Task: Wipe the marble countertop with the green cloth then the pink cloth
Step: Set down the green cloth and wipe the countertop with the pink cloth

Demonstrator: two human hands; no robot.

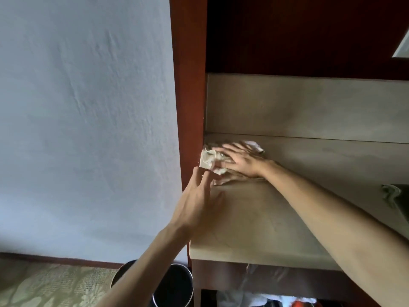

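Marble countertop point(276, 218): right hand point(241, 159) flat on cloth point(209, 161).

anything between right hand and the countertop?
Yes. In the head view a pale crumpled cloth lies under the flat right hand on the countertop.

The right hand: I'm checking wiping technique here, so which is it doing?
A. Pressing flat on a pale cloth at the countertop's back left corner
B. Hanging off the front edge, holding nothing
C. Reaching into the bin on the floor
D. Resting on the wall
A: the right hand lies with fingers spread flat on the pale cloth at the back left corner of the countertop.
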